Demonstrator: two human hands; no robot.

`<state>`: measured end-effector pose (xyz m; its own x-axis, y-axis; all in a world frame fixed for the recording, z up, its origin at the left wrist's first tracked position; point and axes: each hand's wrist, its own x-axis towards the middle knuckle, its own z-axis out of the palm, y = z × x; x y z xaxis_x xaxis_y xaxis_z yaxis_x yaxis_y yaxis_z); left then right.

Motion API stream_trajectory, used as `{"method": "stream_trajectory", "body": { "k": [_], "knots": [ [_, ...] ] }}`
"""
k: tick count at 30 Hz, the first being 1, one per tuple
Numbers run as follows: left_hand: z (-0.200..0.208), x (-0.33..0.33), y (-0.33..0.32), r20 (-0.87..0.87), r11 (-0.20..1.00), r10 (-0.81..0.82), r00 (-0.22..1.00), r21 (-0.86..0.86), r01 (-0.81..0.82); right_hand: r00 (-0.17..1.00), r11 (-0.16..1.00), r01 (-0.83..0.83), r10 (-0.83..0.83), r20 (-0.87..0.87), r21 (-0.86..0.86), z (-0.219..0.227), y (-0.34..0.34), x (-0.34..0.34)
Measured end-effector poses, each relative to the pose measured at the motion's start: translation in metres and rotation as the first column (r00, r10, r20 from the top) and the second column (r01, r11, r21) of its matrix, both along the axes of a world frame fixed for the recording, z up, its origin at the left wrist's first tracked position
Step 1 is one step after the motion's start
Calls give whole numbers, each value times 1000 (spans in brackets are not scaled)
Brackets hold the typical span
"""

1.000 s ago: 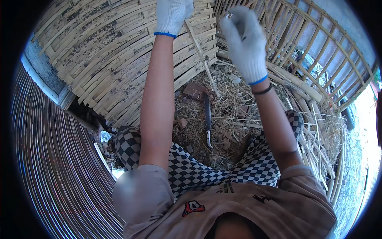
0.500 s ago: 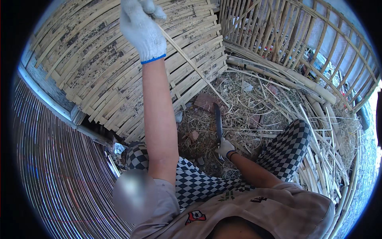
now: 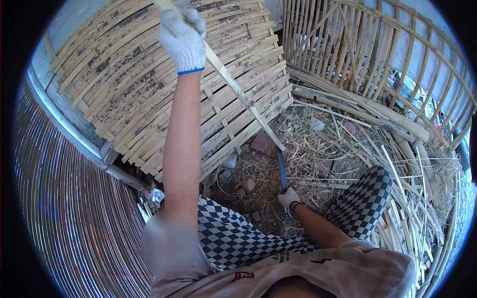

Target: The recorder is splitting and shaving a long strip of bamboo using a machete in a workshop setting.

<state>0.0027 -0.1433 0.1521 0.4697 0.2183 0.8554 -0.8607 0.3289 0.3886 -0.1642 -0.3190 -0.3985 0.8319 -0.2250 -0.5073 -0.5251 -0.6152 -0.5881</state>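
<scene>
My left hand (image 3: pixel 183 40), in a white knitted glove with a blue cuff, is stretched far forward and closed round a long pale bamboo strip (image 3: pixel 229 81). The strip slants down to the right from the hand, and its lower end meets the tip of a dark, long-bladed knife (image 3: pixel 282 171). Lower down, between my knees, my right hand (image 3: pixel 288 197) wears a matching glove and grips the knife by its handle, which the fingers mostly hide. The blade points away from me, seen nearly edge-on.
A woven bamboo panel (image 3: pixel 134 74) leans at the left and ahead. Curled shavings (image 3: pixel 318 154) and brick pieces (image 3: pixel 263 144) litter the ground. Thick bamboo poles (image 3: pixel 357 107) lie before a slatted bamboo fence (image 3: pixel 357 54). Split strips (image 3: pixel 407 218) are heaped at the right.
The bamboo strip now shows its broad face, and its lower end has come to the knife's tip. My left hand sits slightly lower in view; the blade appears narrower.
</scene>
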Motion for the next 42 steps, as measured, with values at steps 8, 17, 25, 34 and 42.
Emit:
{"method": "stream_trajectory", "body": {
  "k": [8,17,25,34,42],
  "knots": [
    [12,1,-3,-77,997,-44,996,-72,38,974,940,205,-223,33,273,0,-13,11],
    [50,9,86,-29,985,-31,999,-171,25,931,590,364,-255,-261,721,137,14,-55],
    [42,14,99,-32,846,-532,846,37,533,964,764,124,-244,106,633,230,-9,-84],
    [49,-17,81,-20,460,-826,564,555,693,567,948,-281,41,823,147,406,22,-22],
    [58,-41,35,-177,512,-787,590,344,787,204,946,-177,307,930,-273,475,44,19]
  ]
}}
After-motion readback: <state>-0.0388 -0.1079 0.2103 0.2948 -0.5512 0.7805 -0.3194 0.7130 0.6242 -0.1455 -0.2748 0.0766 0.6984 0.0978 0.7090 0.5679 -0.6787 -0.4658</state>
